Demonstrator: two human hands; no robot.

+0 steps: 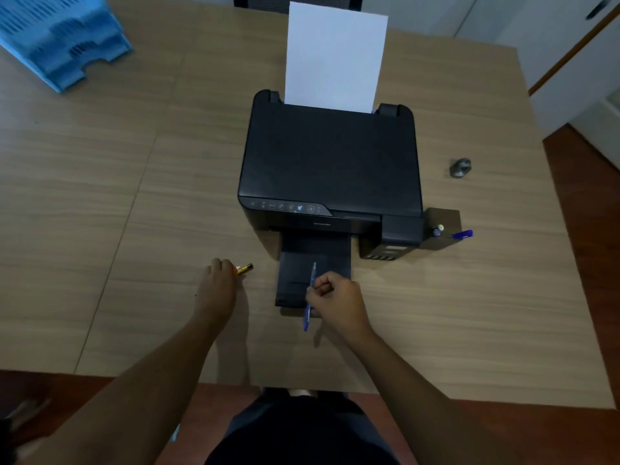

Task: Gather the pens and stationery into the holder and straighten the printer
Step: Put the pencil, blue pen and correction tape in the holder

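A black printer (330, 162) stands mid-table with a white sheet (335, 58) upright in its rear feed and its output tray (315, 263) pulled out toward me. My right hand (335, 297) is shut on a blue pen (309, 297) over the tray's front edge. To the left of the tray, my left hand (218, 283) rests on the table, its fingers closed on a yellow-orange marker (244, 269) whose tip sticks out to the right. A dark holder (443, 226) sits at the printer's right front corner with a blue pen (461, 234) and a small white-tipped item (437, 229) in it.
A stack of blue paper trays (60, 38) sits at the table's far left corner. A small grey roll-like object (460, 167) lies right of the printer. The wooden table (134, 196) ends just in front of me; white cabinets stand at the right.
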